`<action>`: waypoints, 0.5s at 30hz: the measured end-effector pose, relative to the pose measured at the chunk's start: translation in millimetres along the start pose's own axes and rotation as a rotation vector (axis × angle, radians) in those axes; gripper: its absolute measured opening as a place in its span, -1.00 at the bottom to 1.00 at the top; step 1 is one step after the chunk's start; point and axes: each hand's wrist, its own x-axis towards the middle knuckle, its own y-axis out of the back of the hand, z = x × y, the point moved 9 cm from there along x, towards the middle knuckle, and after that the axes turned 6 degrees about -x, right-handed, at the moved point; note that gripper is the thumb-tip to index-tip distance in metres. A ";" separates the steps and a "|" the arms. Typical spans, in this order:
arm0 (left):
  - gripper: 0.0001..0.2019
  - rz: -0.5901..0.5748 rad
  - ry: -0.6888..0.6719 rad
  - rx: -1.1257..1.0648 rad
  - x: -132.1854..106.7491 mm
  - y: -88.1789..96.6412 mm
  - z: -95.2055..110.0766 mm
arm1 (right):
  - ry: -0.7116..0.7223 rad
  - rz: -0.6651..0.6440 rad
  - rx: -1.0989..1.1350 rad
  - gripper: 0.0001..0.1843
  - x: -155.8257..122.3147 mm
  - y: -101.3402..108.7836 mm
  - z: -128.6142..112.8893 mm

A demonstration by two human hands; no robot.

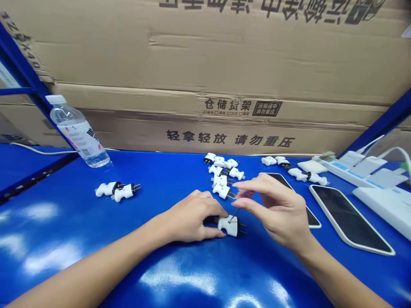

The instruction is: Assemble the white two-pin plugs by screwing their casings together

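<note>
My left hand [191, 217] grips a white two-pin plug [228, 226] on the blue work surface, with its brass pins pointing right. My right hand [278, 209] pinches a small screwdriver with a purple handle [246, 194] between thumb and fingers. Its thin shaft angles down, and the tip touches the plug's face near a small screw. A loose cluster of similar white plugs [221, 175] lies just beyond my hands. Another pair [118, 191] lies to the left, and several more [297, 170] lie to the right.
A smartphone in a white case [349, 220] lies at right, and a second phone [287, 188] sits partly under my right hand. White power strips [356, 171] and a cable occupy the right side. A water bottle [78, 132] lies at back left, before a large cardboard carton [205, 68].
</note>
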 end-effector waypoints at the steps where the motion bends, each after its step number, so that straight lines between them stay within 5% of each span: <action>1: -0.66 0.002 0.000 -0.001 -0.1 0.0 0.0 | 0.005 0.032 -0.019 -0.64 -0.1 1.6 0.8; 10: -0.67 0.002 0.005 0.005 -0.7 0.9 -0.3 | -0.041 -0.158 0.067 -0.64 -3.1 -12.7 -2.2; 15: -0.66 0.015 -0.013 -0.014 -1.2 1.5 0.8 | 0.021 -0.020 0.042 -0.66 -4.6 -8.0 -2.0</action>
